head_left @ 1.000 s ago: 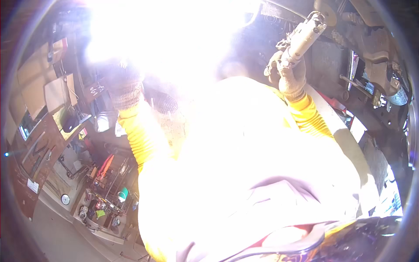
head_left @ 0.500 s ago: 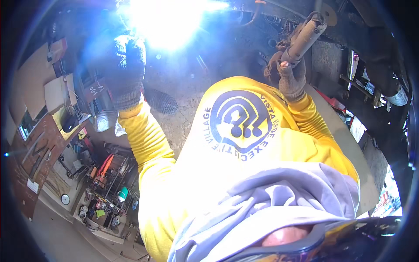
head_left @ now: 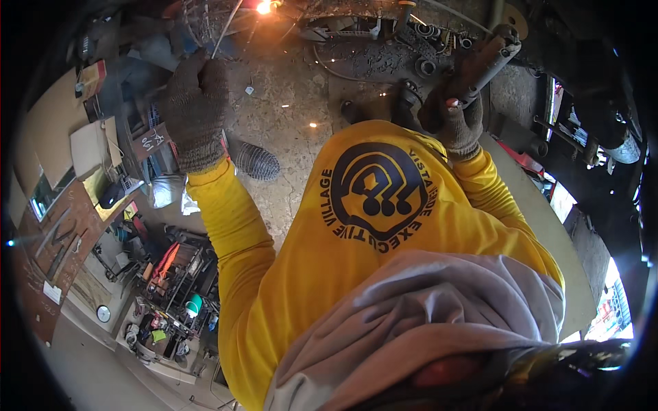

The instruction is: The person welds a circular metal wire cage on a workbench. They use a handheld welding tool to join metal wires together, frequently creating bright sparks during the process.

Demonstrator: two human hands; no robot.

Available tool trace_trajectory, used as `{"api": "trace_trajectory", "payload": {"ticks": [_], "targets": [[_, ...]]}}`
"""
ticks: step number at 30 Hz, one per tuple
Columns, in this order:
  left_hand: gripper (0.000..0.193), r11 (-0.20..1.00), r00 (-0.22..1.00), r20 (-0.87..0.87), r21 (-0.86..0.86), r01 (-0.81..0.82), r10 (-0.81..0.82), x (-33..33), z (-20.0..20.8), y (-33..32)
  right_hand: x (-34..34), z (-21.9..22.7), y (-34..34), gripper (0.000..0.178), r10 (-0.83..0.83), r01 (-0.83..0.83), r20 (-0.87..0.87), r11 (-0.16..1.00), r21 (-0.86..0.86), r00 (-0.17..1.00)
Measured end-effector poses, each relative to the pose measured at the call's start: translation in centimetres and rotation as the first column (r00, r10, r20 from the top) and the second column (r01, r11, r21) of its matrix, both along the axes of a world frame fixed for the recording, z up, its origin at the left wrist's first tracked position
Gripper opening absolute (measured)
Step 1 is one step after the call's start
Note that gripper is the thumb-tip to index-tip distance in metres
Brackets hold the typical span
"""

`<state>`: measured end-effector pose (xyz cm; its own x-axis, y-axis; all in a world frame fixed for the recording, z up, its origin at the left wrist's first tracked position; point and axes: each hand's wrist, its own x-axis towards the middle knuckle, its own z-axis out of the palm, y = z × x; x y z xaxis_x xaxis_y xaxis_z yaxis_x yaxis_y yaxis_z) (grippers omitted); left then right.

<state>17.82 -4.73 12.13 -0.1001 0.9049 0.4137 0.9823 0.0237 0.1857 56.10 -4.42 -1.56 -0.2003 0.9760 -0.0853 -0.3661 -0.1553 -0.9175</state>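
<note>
My left hand (head_left: 197, 113), in a dirty knitted glove, is closed at the upper left. A thin pale rod (head_left: 227, 31) rises from its fingertips toward the top edge; its grip on the rod is partly hidden in shadow. To the right of the rod, an orange-hot spot (head_left: 264, 7) glows and throws sparks. At the upper right, my gloved right hand (head_left: 458, 127) is wrapped round a dark, worn metal cylinder (head_left: 485, 67), which slants up and away. A fingertip shows bare through this glove.
Dark metal rings (head_left: 425, 66) and scraps lie at the far side. A mesh-topped shoe (head_left: 258, 162) is on the stained floor (head_left: 288, 103). Cardboard (head_left: 51, 130) leans at the left, above a cluttered tool rack (head_left: 175, 281). Dark machinery crowds the right.
The blinding white-blue glare at the top has gone, leaving an orange glow and flying sparks. Both hands stay almost where they were.
</note>
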Motion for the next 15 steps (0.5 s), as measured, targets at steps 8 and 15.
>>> {"api": "trace_trajectory", "payload": {"ticks": [8,15], "targets": [[0.022,1.000,0.997,-0.076,-0.022,-0.002,0.000,-0.2,0.1,-0.1,0.9,-2.0,-0.2,0.070,-0.018,0.019,0.213,1.000,-0.005,0.977],[0.023,1.000,0.999,-0.044,-0.016,0.016,-0.017,-0.3,0.0,-0.1,0.8,-1.8,0.0,0.067,0.005,-0.008,0.201,1.000,0.017,0.980]]}}
